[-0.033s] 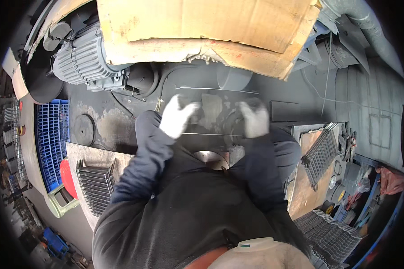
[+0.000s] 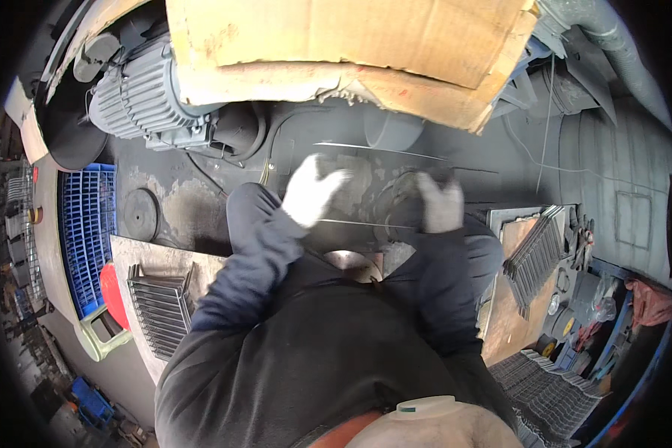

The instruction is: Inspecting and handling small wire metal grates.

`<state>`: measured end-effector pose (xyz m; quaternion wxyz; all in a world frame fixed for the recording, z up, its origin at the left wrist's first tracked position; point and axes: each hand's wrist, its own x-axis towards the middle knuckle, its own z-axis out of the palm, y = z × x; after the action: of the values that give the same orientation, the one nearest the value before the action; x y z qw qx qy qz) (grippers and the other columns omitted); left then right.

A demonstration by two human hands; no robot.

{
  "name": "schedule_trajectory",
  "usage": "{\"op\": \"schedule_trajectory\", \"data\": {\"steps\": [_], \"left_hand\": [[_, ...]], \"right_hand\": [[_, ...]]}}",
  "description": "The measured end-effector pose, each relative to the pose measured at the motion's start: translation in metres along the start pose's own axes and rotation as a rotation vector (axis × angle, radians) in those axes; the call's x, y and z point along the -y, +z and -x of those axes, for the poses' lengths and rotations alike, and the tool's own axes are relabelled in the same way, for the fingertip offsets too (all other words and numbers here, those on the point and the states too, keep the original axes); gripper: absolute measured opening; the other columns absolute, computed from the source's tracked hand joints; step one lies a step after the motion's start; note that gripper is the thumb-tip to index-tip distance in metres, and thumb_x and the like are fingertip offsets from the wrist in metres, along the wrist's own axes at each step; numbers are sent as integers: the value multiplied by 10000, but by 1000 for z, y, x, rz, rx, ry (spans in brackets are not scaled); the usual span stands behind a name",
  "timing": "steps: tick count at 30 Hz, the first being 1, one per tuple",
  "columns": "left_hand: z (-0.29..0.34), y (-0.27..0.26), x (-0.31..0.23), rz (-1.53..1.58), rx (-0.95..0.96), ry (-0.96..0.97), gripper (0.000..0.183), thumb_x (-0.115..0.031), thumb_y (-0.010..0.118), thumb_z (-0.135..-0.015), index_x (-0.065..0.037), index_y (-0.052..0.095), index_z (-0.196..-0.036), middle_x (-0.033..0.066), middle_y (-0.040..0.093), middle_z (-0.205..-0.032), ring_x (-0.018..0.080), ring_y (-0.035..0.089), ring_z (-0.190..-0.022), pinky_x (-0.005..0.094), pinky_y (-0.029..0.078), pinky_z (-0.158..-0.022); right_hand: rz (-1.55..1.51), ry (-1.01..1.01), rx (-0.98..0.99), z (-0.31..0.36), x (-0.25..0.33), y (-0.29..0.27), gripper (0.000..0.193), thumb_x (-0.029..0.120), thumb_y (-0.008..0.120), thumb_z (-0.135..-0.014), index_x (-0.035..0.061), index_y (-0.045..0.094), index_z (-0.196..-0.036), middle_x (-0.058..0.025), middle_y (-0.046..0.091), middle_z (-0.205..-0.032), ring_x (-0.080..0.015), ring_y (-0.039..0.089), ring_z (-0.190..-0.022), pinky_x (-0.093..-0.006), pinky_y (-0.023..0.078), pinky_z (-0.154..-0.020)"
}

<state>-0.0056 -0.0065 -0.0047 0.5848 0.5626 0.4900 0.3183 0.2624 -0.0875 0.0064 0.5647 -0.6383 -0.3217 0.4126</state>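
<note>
Both my hands wear white work gloves and are blurred by motion. Between them they grip a thin metal wire frame (image 2: 366, 222), whose two long edges show as bright lines above the dark, worn machine surface. My left hand (image 2: 312, 191) has hold of its left end, thumb pointing inward. At the right end is my right hand (image 2: 442, 203), also closed on it; its fingertips are dark and smeared. The frame's short sides are hard to make out. Below the hands, between my knees, a shiny round metal part (image 2: 349, 261) shows.
Cardboard (image 2: 351, 33) overhangs the far side, next to a grey electric motor (image 2: 138, 93). Stacked wire frames lie on boards at left (image 2: 159, 310) and right (image 2: 534, 257). A blue plastic crate (image 2: 89, 231) stands far left; more stacked wire pieces (image 2: 549, 384) sit lower right.
Both hands have shifted a little to the right with the wire frame between them. The frame now looks slightly tilted, its right end nearer me.
</note>
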Motion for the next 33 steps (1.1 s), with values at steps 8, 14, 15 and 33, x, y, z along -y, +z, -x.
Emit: {"op": "schedule_trajectory", "data": {"steps": [8,14,15,33], "left_hand": [[10,2,-7,212,16,-199,418,-210,773,-980,50,575,-1242,124,724,-976,168,705,-794,309,584,-712],[16,-44,9,271,-7,-169,346,-194,770,-973,32,608,-1180,93,714,-907,138,689,-713,301,574,-646],[11,-33,-4,156,28,-148,333,-189,770,-969,25,617,-1175,93,713,-903,137,686,-704,300,572,-644],[-6,-15,-31,284,195,-288,375,-248,796,-954,35,622,-1128,121,710,-874,193,681,-721,357,602,-613]], "right_hand": [[108,66,58,-10,13,4,306,52,715,-982,-16,652,-1273,-80,727,-1160,-178,670,-1036,-341,543,-955],[-10,142,134,-5,6,51,377,58,717,-993,-29,626,-1348,-97,705,-1249,-192,653,-1097,-335,516,-1006],[1,88,107,0,15,35,352,60,712,-999,-27,639,-1333,-96,709,-1242,-188,652,-1093,-334,518,-1000],[-7,280,-15,59,11,-26,317,89,648,-996,-19,653,-1294,-101,724,-1185,-181,686,-1040,-305,531,-951]]}}
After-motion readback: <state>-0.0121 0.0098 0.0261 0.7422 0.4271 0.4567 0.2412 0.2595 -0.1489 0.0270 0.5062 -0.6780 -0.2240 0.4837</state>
